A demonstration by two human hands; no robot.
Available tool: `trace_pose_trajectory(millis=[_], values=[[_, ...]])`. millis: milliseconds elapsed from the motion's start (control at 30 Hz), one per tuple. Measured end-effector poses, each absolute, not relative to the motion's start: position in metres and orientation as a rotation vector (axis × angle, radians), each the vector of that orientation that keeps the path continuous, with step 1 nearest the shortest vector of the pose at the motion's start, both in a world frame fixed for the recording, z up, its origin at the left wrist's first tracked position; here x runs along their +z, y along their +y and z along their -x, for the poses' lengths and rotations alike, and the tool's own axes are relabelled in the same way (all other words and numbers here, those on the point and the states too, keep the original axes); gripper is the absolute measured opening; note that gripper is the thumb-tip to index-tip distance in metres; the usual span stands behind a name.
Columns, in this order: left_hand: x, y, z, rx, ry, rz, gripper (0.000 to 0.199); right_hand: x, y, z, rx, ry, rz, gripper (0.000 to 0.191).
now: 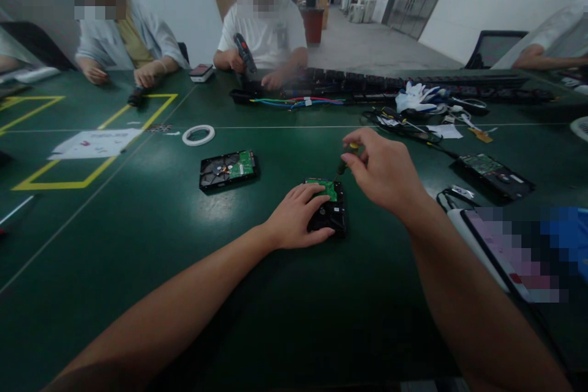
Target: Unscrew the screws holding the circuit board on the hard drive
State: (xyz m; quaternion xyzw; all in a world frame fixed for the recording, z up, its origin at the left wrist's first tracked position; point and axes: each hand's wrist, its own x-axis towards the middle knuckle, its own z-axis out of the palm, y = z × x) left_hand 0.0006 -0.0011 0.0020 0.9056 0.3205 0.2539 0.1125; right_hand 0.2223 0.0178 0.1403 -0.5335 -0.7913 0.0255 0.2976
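Steadying hard drive (331, 217) on bench (229, 312), right of and nearer than tape ring (185, 137), under spread left hand (296, 214) | pinching screwdriver (341, 166) in fingertips of right hand (388, 165), aimed down at circuit board (329, 188) | best: keep shaft square, press before turning, guard left fingers from slips

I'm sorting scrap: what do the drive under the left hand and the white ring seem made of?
Drive: probably painted metal, its dark casing faintly glossy; its board, likely laminate with a green coating.
White ring: perhaps paper or plastic; its smooth, pale surface settles neither.
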Motion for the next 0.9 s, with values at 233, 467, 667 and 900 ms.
trace_pose_trajectory(millis=[233, 467, 667, 900], values=[[0.0029, -0.0015, -0.0006, 0.739, 0.942, -2.646, 0.072, 0.1432, 0.0151, -0.2203, 0.108, -2.112, 1.321, 0.014], [0.0029, -0.0010, -0.0012, 0.722, 0.951, -2.645, 0.073, 0.1452, 0.0156, -0.2206, 0.140, -2.164, 1.246, 0.015], [0.0024, -0.0009, -0.0006, 0.730, 0.944, -2.661, 0.074, 0.1442, 0.0134, -0.2189, 0.116, -2.158, 1.311, 0.022], [0.0040, -0.0013, -0.0003, 0.716, 0.946, -2.653, 0.074, 0.1471, 0.0150, -0.2191, 0.134, -2.206, 1.270, 0.014]])
